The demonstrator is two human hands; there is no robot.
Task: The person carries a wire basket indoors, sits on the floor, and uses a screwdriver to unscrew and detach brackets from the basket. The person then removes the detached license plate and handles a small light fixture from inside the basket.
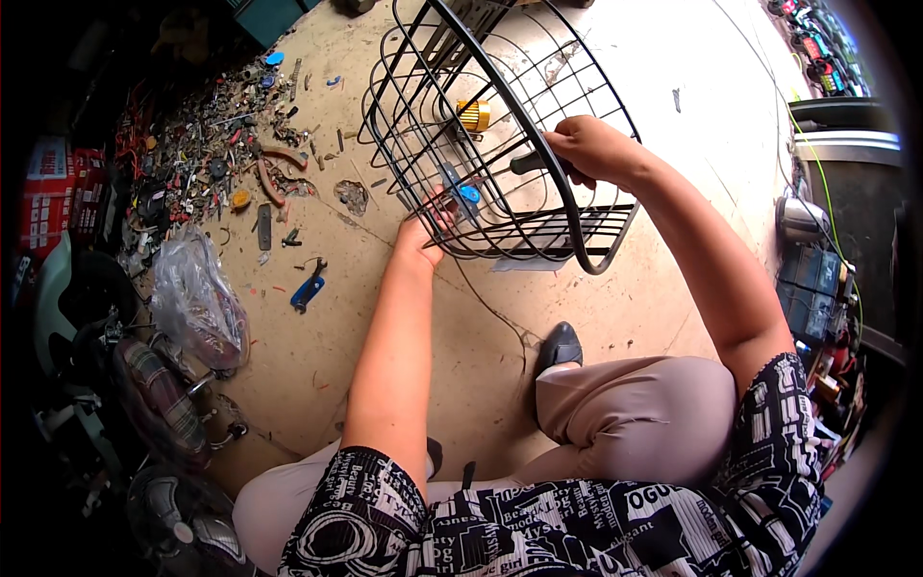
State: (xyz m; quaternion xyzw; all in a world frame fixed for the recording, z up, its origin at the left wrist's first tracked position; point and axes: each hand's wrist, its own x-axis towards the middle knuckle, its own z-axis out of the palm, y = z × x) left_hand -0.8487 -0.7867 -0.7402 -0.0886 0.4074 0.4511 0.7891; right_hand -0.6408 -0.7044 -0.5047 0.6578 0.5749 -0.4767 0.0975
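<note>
1. The black wire basket with a thick tubular rim point(519, 108) was tilted in the upper middle of the frame; I judged I was working a tool at its mesh, and the next move called for steady support there.
2. A heap of mixed metal and plastic scraps point(212, 144) spread across the upper left, apart from the basket.
3. My right hand point(598, 154), right of upper centre, had its fingers folded round a dark stubby handle point(527, 163).
4. My left hand point(430, 231) was at the basket's lower left; wires crossed my fingers, so I couldn't tell whether they pinched.
5. A small bright-blue piece point(469, 193) showed just beside them.
</note>
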